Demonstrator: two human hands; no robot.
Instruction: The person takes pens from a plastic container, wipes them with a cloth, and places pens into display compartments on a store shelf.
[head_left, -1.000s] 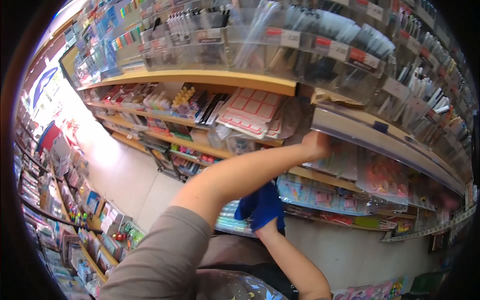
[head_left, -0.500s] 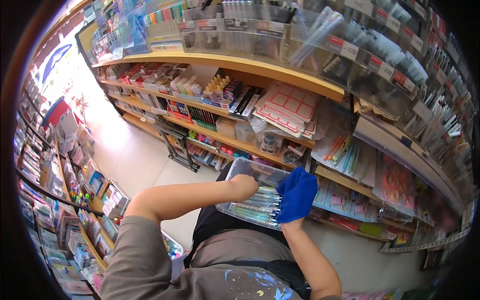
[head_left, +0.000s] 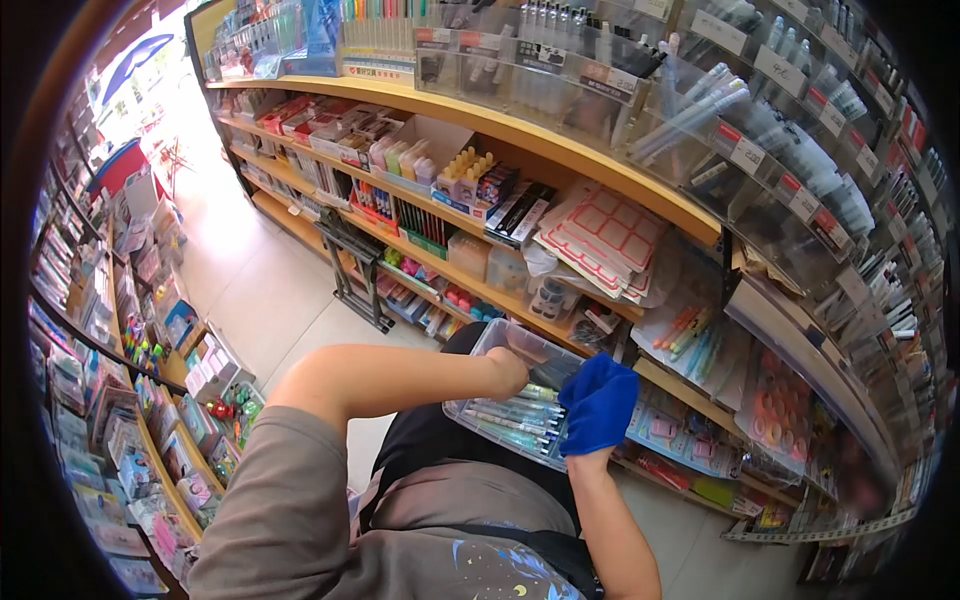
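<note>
A clear plastic box [head_left: 480, 428] rests on my lap, with a layer of pens [head_left: 522, 414] in light colours lying side by side in it. My left hand [head_left: 508, 373] reaches over the box's far left part, its fingers curled down among the pens; what they pinch is hidden. A bright blue cloth [head_left: 600, 400] covers my right hand [head_left: 588, 458], showing only the wrist and heel of the hand. The wrapped hand is at the box's right end, against the pen tips, and seems closed on the cloth.
Ahead, a wooden shelf unit [head_left: 440, 95] carries clear pen bins [head_left: 560, 75] with price tags. Below are correction fluid bottles [head_left: 465, 175] and red-framed label sheets [head_left: 605, 235]. A folded black metal stand [head_left: 350, 270] leans there. Another goods rack [head_left: 150, 430] lines the left.
The view has shifted, moving the shelves rightward in the picture. My left hand has sunk lower into the box. The blue cloth stays over my right hand at the box's right end.
</note>
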